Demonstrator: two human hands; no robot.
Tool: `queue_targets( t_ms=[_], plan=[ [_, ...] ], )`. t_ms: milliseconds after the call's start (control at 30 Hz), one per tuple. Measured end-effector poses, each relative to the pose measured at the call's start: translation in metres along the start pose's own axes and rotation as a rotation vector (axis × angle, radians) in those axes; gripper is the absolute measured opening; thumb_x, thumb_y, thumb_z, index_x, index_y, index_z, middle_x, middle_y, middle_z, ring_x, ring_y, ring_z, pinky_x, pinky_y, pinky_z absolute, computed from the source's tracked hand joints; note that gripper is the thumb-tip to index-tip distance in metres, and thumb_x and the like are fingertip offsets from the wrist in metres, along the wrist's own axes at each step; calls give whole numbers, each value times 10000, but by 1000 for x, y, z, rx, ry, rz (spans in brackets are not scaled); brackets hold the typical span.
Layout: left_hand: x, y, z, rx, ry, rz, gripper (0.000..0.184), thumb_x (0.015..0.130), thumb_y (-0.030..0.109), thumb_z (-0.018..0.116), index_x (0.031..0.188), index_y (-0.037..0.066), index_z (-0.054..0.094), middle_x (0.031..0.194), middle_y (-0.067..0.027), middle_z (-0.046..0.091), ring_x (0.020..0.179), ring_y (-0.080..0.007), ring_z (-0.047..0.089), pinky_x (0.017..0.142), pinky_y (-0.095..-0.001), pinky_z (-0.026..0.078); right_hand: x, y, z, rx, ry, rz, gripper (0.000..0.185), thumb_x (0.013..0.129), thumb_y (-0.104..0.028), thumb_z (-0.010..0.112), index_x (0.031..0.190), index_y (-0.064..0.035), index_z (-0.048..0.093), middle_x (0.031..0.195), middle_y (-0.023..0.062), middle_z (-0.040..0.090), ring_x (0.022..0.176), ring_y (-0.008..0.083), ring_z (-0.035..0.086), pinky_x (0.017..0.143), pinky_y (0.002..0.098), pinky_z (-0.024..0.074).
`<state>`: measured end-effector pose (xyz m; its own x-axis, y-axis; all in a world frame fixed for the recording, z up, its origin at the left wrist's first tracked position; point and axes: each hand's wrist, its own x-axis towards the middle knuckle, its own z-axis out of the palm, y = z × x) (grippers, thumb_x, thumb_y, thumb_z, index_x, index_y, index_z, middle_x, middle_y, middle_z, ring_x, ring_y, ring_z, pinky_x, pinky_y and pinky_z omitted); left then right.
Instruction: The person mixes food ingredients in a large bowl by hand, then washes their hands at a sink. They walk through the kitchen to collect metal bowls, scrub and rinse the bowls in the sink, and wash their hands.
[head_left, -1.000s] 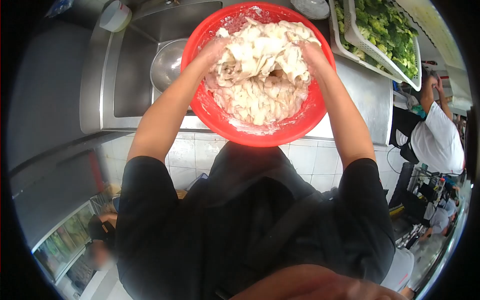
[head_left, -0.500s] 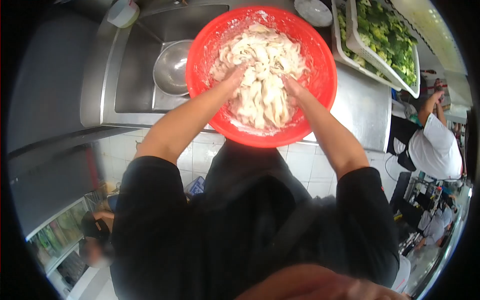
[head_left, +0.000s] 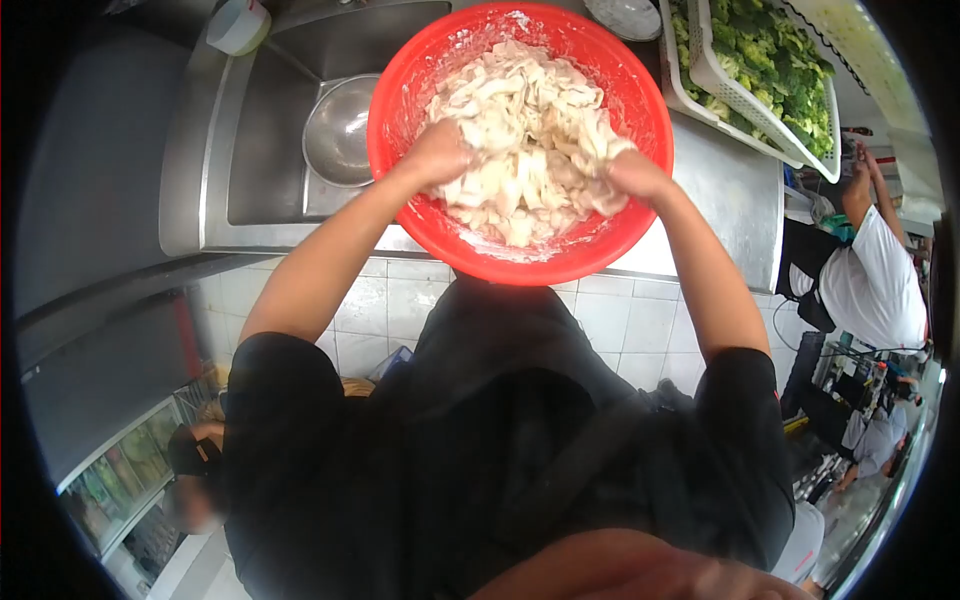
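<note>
A large red plastic basin [head_left: 655,130] holds a heap of pale, wet-looking strips [head_left: 525,110] coated in white flour or paste; I cannot tell what food they are. On the heap's left side, my left hand [head_left: 440,152] is closed, its fingers curled into the strips and partly hidden by them. Over at the right side, near the basin wall, my right hand [head_left: 636,176] grips some strips, its fingertips blurred and covered. White residue smears the basin's inner wall.
Left of the basin is a steel sink [head_left: 262,165] with a metal bowl [head_left: 340,130] in it. A white tub [head_left: 238,28] stands at the sink's corner. White baskets [head_left: 735,95] of broccoli [head_left: 765,60] sit right. A person in a white shirt [head_left: 875,285] works farther right.
My hands have moved apart from the middle of the heap, left hand leftward and right hand rightward, spreading the strips. The basin sits slightly higher in view.
</note>
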<state>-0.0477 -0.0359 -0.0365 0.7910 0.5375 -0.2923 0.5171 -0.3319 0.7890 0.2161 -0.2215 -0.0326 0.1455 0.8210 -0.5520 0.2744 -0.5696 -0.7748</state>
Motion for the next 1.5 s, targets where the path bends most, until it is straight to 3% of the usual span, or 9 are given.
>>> queue_targets(
  t_ms=[233, 333, 500, 700, 900, 967, 1067, 1200, 1500],
  plan=[
    [-6, -55, 68, -229, -53, -386, 558, 796, 370, 650, 1147, -58, 576, 1028, -216, 646, 938, -300, 649, 791, -362, 512, 7, -2, 74, 95, -99, 414, 498, 930, -327, 528, 1261, 43, 484, 1126, 194, 596, 934, 237, 612, 805, 373, 501],
    [-4, -37, 88, -615, 46, -502, 568, 845, 413, 585, 1192, -37, 561, 1140, -209, 610, 997, -280, 628, 822, -368, 506, 7, -9, 85, 1022, -261, 482, 538, 1006, -375, 229, 1386, -15, 352, 1323, 189, 502, 1138, 310, 567, 981, 465, 454],
    [-10, 18, 60, -1693, -264, -429, 695, 882, 542, 460, 1346, 24, 442, 1287, -177, 539, 1115, -328, 568, 975, -483, 443, 49, 14, 92, 1220, -378, 343, 519, 1000, -378, 276, 1369, -33, 390, 1313, 172, 516, 1137, 304, 568, 960, 473, 472],
    [15, 1, 16, -1645, -210, -299, 653, 874, 483, 506, 1344, 34, 442, 1295, -168, 535, 1135, -333, 562, 980, -481, 447, 52, -10, 44, 804, -65, 8, 329, 940, -171, 457, 1221, -34, 557, 1173, 148, 619, 1026, 250, 623, 861, 391, 521],
    [41, 14, -27, -868, 132, 80, 512, 809, 292, 628, 1237, 26, 536, 1174, -135, 625, 1017, -301, 627, 845, -428, 514, 48, -61, 0, -306, 380, -415, 314, 824, -169, 567, 1111, -64, 641, 1013, 112, 675, 894, 181, 647, 807, 307, 502],
    [67, -12, -21, 34, 285, 330, 412, 766, 258, 640, 1108, 30, 614, 1061, -161, 661, 938, -320, 643, 798, -404, 510, 60, -49, 4, -529, 379, -470, 336, 782, -179, 602, 1100, -77, 647, 980, 95, 681, 889, 178, 646, 813, 299, 499],
    [78, -39, -1, 416, 84, 185, 313, 739, 192, 600, 995, 22, 658, 967, -209, 657, 922, -368, 629, 808, -412, 510, 56, -31, 24, -435, 279, 130, 332, 706, -153, 633, 1033, -107, 673, 970, 84, 687, 915, 221, 652, 802, 312, 500],
    [48, 2, 6, 831, -157, -59, 309, 702, 185, 637, 946, 0, 676, 966, -227, 655, 915, -367, 638, 800, -424, 519, 34, -20, 37, -1208, 47, -75, 348, 656, -124, 652, 1002, -119, 681, 1002, 123, 679, 944, 255, 653, 790, 345, 508],
    [33, 19, -14, 805, 14, 216, 251, 670, 166, 665, 857, 0, 687, 891, -229, 659, 848, -374, 645, 752, -443, 524, 0, -42, -9, -1104, 364, -446, 176, 692, -151, 668, 863, -113, 668, 910, 110, 667, 882, 290, 638, 744, 407, 513]
  ],
)
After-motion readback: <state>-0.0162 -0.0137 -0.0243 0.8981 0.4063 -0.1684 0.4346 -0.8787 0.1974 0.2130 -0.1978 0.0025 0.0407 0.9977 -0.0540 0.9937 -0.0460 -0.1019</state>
